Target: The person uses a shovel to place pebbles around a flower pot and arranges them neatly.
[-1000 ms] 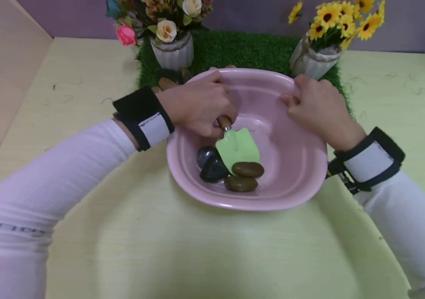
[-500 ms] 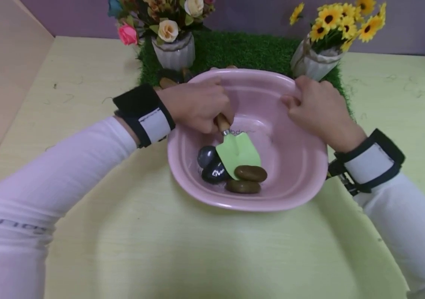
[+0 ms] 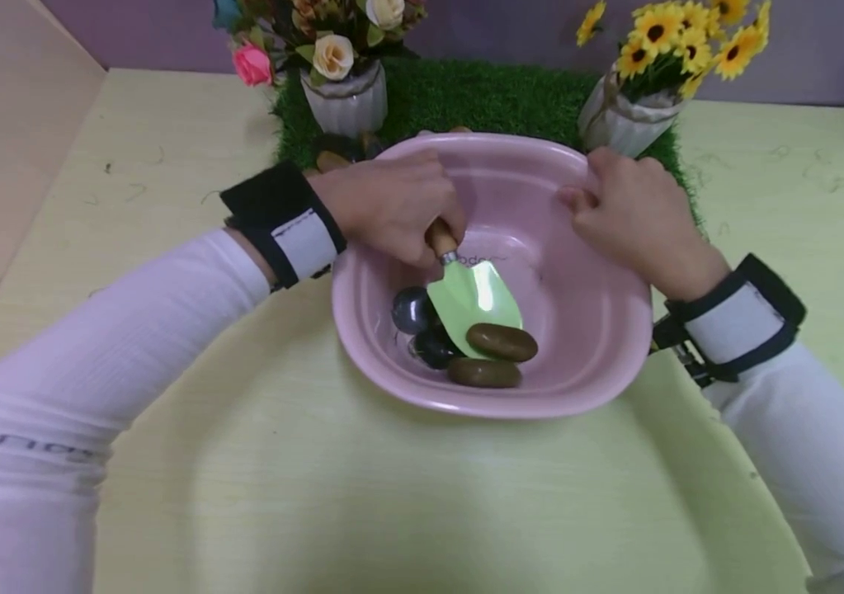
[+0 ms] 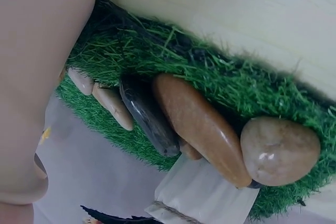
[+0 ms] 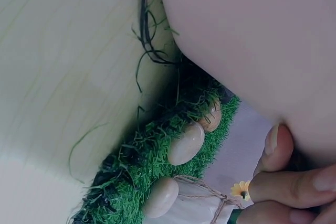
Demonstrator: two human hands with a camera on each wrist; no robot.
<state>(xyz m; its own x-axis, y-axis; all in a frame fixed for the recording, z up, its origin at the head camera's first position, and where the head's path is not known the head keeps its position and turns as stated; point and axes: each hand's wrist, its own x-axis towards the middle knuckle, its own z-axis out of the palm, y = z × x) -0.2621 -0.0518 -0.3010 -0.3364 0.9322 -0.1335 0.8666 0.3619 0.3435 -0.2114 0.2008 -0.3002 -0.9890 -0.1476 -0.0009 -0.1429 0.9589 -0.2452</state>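
My left hand (image 3: 403,206) grips the wooden handle of a small trowel (image 3: 475,301) with a light green blade. The blade slants down into a pink basin (image 3: 585,330), its tip under a brown stone (image 3: 502,341). A second brown stone (image 3: 484,373) lies just in front, and two dark stones (image 3: 412,310) sit left of the blade. With curled fingers my right hand (image 3: 637,219) holds the basin's right rim, thumb inside. In the right wrist view, fingers (image 5: 294,187) curl beside the pink wall. The left wrist view hides the trowel.
Behind the basin lies an artificial grass mat (image 3: 496,91). On it stand a vase of mixed flowers (image 3: 347,99) and a vase of yellow sunflowers (image 3: 625,120). Several stones (image 4: 202,127) rest along the mat. The pale table (image 3: 422,503) extends in front.
The trowel blade has slid slightly forward and right beneath the upper brown stone, which has shifted right and tilted. The nearer dark stone has moved right. My right hand stays on the rim.
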